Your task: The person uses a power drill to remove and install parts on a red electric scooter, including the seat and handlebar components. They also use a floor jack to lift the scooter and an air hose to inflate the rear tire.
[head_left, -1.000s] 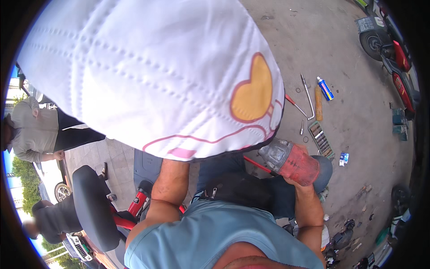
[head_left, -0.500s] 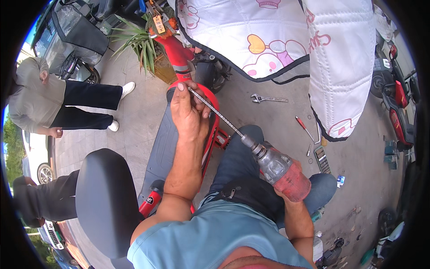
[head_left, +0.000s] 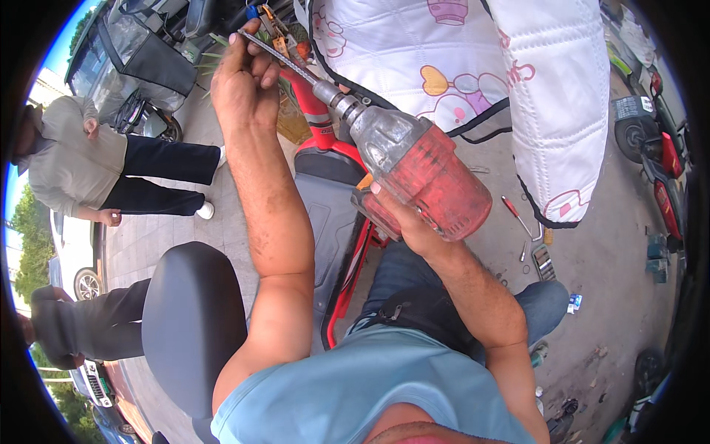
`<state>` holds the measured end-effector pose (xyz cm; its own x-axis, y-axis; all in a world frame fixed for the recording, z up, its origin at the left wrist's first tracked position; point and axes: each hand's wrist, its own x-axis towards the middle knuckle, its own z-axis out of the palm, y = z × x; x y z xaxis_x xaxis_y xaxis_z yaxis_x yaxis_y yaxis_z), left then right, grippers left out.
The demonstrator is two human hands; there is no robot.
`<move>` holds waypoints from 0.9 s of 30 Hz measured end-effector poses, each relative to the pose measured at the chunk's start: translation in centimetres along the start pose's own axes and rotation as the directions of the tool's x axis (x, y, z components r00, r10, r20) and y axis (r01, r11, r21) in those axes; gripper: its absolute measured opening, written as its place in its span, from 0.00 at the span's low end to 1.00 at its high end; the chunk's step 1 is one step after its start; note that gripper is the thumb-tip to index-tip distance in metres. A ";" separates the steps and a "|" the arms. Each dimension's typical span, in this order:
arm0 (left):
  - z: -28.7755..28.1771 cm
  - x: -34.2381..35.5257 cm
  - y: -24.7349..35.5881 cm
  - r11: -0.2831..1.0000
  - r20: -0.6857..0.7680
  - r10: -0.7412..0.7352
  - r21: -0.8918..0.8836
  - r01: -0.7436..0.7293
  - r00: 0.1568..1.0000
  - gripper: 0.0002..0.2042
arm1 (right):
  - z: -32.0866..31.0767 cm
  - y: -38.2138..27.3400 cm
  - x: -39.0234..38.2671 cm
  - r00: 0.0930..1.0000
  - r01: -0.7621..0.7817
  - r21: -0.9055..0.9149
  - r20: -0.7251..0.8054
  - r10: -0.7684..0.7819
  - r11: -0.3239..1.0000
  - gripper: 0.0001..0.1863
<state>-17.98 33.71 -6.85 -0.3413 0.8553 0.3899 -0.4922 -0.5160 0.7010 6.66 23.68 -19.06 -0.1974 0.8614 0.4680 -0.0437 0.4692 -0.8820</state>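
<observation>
My right hand (head_left: 405,220) is wrapped round the grip of a worn red and grey power drill (head_left: 436,177), raised in front of me. From its chuck a long, thin spiral drill bit (head_left: 285,61) points up and left. My left hand (head_left: 250,92) pinches the bit near its far tip between thumb and fingers; the other fingers are curled. Below the tool stands a red electric scooter (head_left: 319,122) with a dark grey footboard (head_left: 318,200). The drill partly covers the scooter.
A white quilted cover (head_left: 414,55) with cartoon prints hangs at the upper right. A black seat (head_left: 188,325) rises at left. Two people, one in a beige top (head_left: 81,159), stand at left. A red-handled tool (head_left: 515,214) and a socket set (head_left: 543,263) lie on the ground.
Both hands have lifted the drill and its bit up and to the left, away from my lap. The left hand still holds the bit's tip.
</observation>
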 end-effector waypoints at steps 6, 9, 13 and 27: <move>-0.7 3.4 1.2 0.982 -0.250 0.122 0.170 -0.080 0.960 0.08 | 1.2 -2.5 4.5 0.982 -0.186 0.253 0.021 0.187 0.949 0.10; 0.0 3.8 0.6 0.976 -0.294 0.164 0.185 -0.112 0.942 0.07 | 1.5 -2.4 5.7 0.979 -0.189 0.315 -0.008 0.201 0.930 0.11; 0.4 4.2 0.2 0.968 -0.314 0.207 0.201 -0.148 0.927 0.07 | 1.6 -2.2 6.4 0.982 -0.174 0.288 -0.013 0.186 0.942 0.12; -4.7 6.4 0.9 0.660 -0.107 0.552 0.662 -0.355 0.827 0.21 | 0.3 -3.6 10.0 0.989 -0.087 0.305 -0.087 0.119 0.948 0.05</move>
<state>-24.38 38.44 -6.52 -0.6400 0.4173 0.6452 0.3264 -0.6125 0.7199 4.57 30.53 -11.22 -0.1156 0.9247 0.3627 -0.3234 0.3102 -0.8940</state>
